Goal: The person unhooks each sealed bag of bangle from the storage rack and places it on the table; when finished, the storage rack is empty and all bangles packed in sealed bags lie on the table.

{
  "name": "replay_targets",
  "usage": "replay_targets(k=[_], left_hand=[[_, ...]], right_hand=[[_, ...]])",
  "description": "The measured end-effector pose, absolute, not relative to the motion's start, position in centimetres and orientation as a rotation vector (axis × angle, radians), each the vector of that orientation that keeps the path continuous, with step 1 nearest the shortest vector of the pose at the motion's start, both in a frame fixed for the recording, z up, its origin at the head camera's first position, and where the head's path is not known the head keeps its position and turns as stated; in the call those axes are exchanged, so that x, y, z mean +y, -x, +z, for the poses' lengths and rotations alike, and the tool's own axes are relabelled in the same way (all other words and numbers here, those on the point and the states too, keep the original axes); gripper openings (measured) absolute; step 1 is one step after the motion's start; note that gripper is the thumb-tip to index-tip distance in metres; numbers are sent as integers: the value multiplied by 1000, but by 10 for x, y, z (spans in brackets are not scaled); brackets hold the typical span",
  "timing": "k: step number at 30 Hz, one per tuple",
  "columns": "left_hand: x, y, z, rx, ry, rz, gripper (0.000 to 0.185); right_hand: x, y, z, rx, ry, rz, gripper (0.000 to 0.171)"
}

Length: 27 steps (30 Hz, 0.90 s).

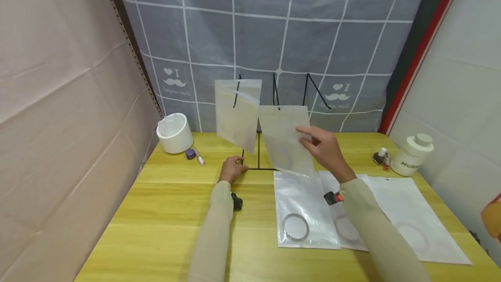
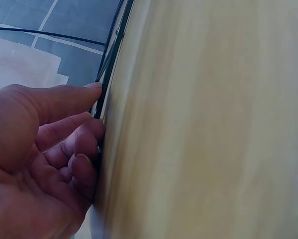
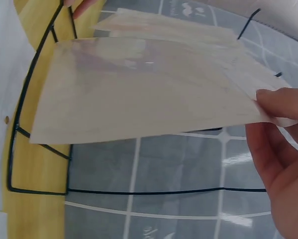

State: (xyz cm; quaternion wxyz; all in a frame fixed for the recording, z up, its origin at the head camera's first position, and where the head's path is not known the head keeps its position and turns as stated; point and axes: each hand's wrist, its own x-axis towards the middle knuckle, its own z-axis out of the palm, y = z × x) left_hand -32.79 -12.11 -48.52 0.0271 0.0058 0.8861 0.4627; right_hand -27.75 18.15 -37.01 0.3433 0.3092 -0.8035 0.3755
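A black wire rack (image 1: 258, 153) with three hooks stands at the back of the table. My left hand (image 1: 232, 169) is at its front left corner; in the left wrist view the thumb and fingertips pinch the black base wire (image 2: 108, 74). On the middle hook hangs a pale, flat plastic bag (image 1: 283, 142). My right hand (image 1: 322, 149) pinches this bag's right edge, thumb over it and fingers beneath in the right wrist view. Pale bags (image 1: 235, 119) hang overlapping on the left hook. The right hook (image 1: 318, 92) carries no bag.
Several flat bags (image 1: 309, 195) with round rings lie at the front right, partly under my right forearm. A white cup (image 1: 175, 134), a purple cap (image 1: 190, 154) and a small tube (image 1: 199, 156) sit back left. Back right are a white bottle (image 1: 412, 155) and small bottles (image 1: 379, 156).
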Motion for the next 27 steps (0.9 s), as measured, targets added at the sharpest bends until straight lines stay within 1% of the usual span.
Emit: replay_targets(k=[8, 10, 13, 15, 17, 19, 22, 24, 27], left_hand=[[-122, 330, -487, 2741, -19, 1392, 42], [-124, 330, -486, 2753, -20, 1371, 41], [-129, 331, -483, 2767, -14, 1347, 40], [-131, 335, -482, 2791, -26, 1306, 37], [-133, 339, -482, 2811, -47, 1272, 32], [-133, 342, -481, 2807, -60, 1247, 31], [-133, 344, -480, 2790, -60, 1212, 33], [-131, 345, -478, 2794, -65, 1170, 37], [-128, 347, -477, 2833, -84, 1090, 37]], right_hand=[[187, 238, -355, -2027, -951, 968, 38], [187, 227, -356, -2037, -989, 1074, 38], [183, 214, -366, -2120, -963, 1448, 36], [177, 213, -379, -2213, -822, 1764, 36], [168, 217, -398, -2312, -577, 2054, 40], [158, 222, -421, -2435, -323, 2192, 43], [142, 226, -450, -2590, -52, 2219, 41], [132, 229, -462, -2670, 43, 2153, 37], [119, 235, -470, -2770, 87, 1988, 33]])
